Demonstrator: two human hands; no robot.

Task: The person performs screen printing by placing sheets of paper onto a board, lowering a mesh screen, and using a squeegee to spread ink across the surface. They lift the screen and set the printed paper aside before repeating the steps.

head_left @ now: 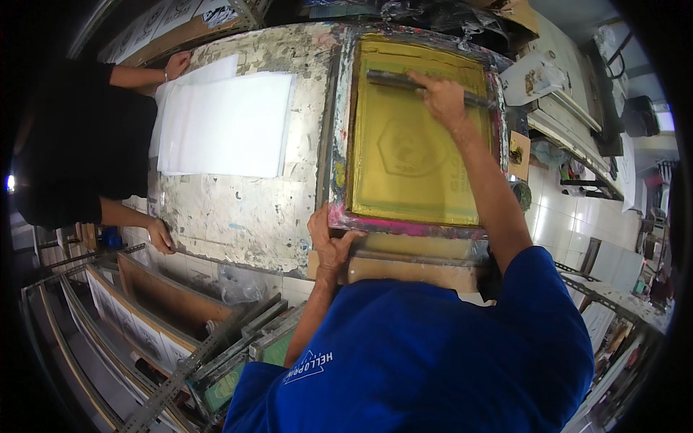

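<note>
A screen printing frame with a yellow mesh lies before me on the worktable. Its rim is splashed with pink, white and dark ink, and a faint hexagonal design shows in the mesh. Near the far end of the mesh, my right hand is closed on a long dark squeegee, which lies crosswise over it. My left hand grips the frame's near left corner, thumb along the near edge; part of its grasp is hidden.
Left of the frame, white sheets lie on the ink-stained tabletop. A co-worker in black stands there, one hand at the sheets' far edge, the other at the table's edge. A white container stands right; racked frames fill the lower left.
</note>
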